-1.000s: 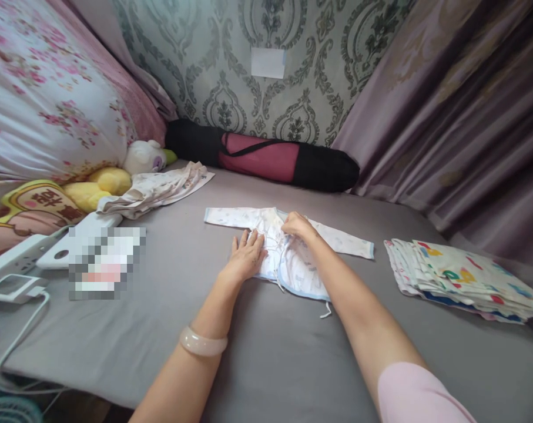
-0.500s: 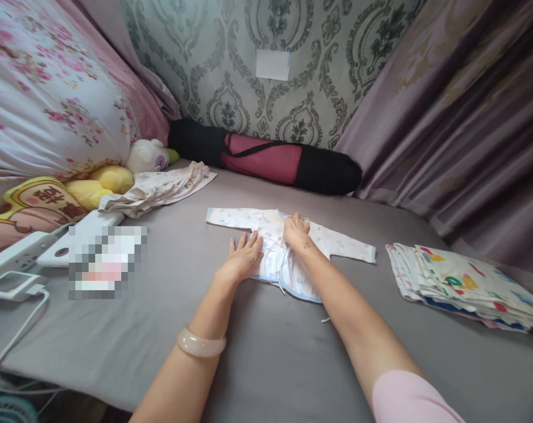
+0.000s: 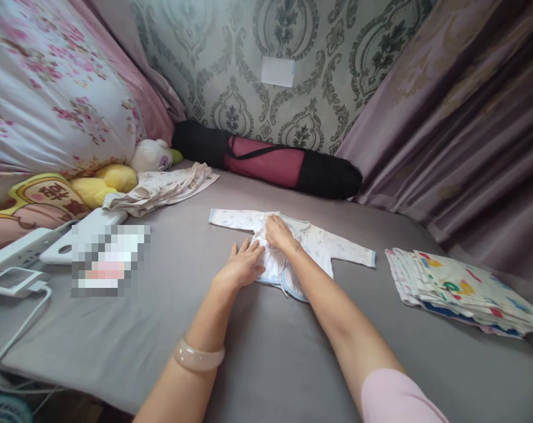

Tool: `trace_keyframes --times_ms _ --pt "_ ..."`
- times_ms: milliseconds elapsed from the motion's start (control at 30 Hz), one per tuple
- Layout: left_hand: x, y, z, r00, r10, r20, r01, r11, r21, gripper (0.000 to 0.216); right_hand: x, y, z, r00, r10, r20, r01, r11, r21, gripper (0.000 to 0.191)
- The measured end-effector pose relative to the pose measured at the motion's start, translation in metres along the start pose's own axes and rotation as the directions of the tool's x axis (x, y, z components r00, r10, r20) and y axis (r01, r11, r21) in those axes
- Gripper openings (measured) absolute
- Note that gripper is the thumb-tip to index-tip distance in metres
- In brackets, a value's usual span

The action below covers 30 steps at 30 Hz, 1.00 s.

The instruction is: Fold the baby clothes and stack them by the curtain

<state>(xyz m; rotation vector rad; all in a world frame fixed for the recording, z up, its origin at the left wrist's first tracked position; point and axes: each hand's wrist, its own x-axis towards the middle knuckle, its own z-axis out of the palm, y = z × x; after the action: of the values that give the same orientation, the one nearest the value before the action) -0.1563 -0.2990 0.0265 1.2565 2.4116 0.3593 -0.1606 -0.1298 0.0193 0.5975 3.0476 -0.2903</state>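
Observation:
A small white baby shirt (image 3: 319, 244) with blue trim lies spread on the grey bed sheet (image 3: 266, 352), sleeves out to both sides. My left hand (image 3: 244, 264) lies flat and open on the shirt's left lower part, a pale bangle on that wrist. My right hand (image 3: 278, 231) rests on the shirt's middle near the collar, fingers stretched over the cloth and pressing it down.
A stack of folded colourful cloths (image 3: 460, 285) lies at the right. A crumpled pale garment (image 3: 164, 185) and plush toys (image 3: 116, 176) sit at the left, with a power strip and cable (image 3: 14, 258). A black and red roll bag (image 3: 270, 161) lies along the wall.
My right hand has slid left and further up across the shirt's front, bringing the front flap over. My left hand stayed flat on the shirt.

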Motion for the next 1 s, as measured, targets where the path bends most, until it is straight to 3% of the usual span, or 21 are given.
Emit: trace_keyframes --times_ms 167,367,433,533,600,667,733,867,1000 --pt "-0.002 -0.006 -0.005 0.996 -0.039 0.085 0.044 0.998 -0.055 0.074 0.005 0.0 0.021 0.995 0.098 0.0 -0.097 0.993 0.059 0.064" --pt "-0.004 -0.013 -0.011 0.993 -0.021 0.119 0.033 0.995 -0.098 0.075 0.004 0.001 0.027 0.994 0.098 -0.043 -0.094 0.993 0.078 0.067" --pt "-0.007 -0.018 -0.016 0.997 0.024 0.068 -0.011 0.984 -0.179 0.073 0.006 0.003 0.021 0.996 0.091 -0.019 -0.088 0.988 0.125 0.065" --pt "-0.013 -0.025 -0.026 0.987 0.023 -0.157 -0.077 0.934 -0.348 0.059 0.003 0.004 0.006 0.994 0.097 -0.044 -0.085 0.972 0.221 0.06" --pt "-0.017 -0.027 -0.032 0.971 -0.12 -0.207 0.03 0.92 -0.392 0.042 -0.01 0.003 -0.004 0.986 0.077 -0.145 -0.041 0.971 0.234 0.054" --pt "-0.02 -0.026 -0.036 0.953 -0.28 -0.114 0.226 0.911 -0.346 0.031 -0.033 -0.001 -0.007 0.975 0.016 -0.22 0.032 0.976 0.213 0.047" --pt "-0.02 -0.022 -0.038 0.935 -0.354 -0.001 0.342 0.903 -0.261 0.032 -0.06 -0.008 -0.003 0.977 -0.053 -0.205 0.094 0.976 0.195 0.042" --pt "-0.016 -0.011 -0.035 0.933 -0.356 0.058 0.361 0.924 -0.129 0.029 -0.104 -0.022 0.019 0.974 -0.126 -0.19 0.15 0.981 0.121 0.034" --pt "-0.015 -0.01 -0.035 0.931 -0.36 0.065 0.365 0.927 -0.091 0.018 -0.114 -0.027 0.037 0.953 -0.115 -0.28 0.151 0.982 0.111 0.036"
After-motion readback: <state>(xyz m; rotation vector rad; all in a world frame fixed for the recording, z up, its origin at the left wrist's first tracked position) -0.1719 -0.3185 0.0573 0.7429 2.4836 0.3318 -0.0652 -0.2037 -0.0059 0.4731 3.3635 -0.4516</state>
